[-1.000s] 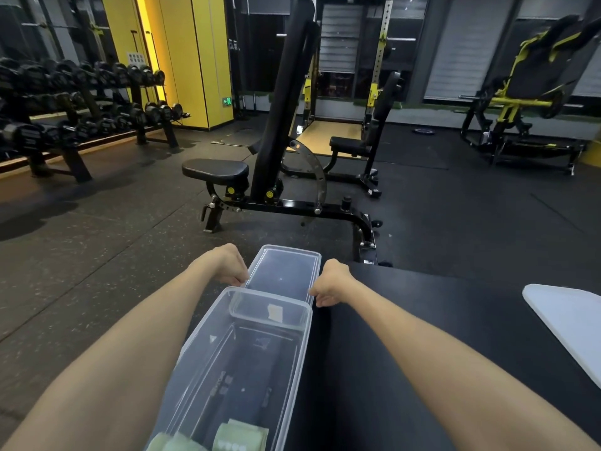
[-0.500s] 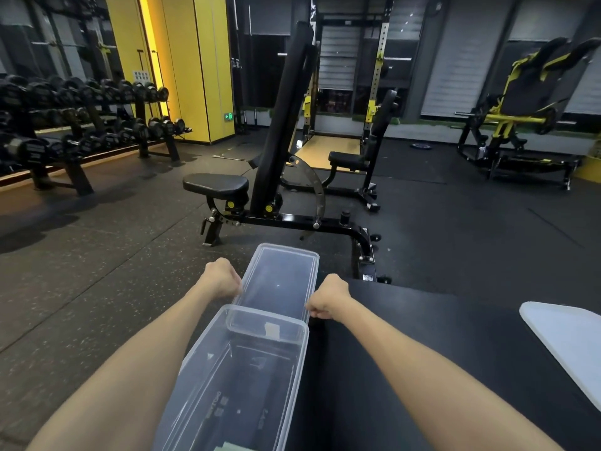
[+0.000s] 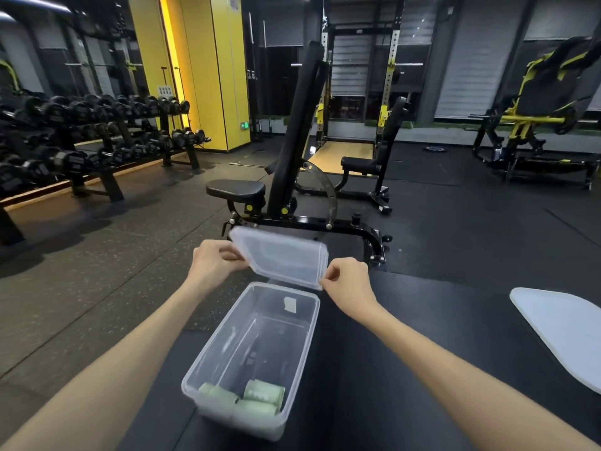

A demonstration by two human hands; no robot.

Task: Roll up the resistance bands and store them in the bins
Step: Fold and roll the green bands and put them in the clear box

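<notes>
Over far end, 1 bin (image 3: 309, 333) | L hand (image 3: 216, 263), R hand (image 3: 349, 281) pinch 1 lid (image 3: 283, 258) | 3 green rolls (image 3: 263, 390) inside

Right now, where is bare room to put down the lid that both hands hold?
For the lid, the black surface is bare between the clear bin and the white board at the right. Inside the bin, the far half is bare; its near end is crowded with green rolled bands.

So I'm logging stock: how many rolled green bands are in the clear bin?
3 rolled bands, all at the near end of the bin: one left, one right, one nearest the camera. Blur may hide more.
</notes>
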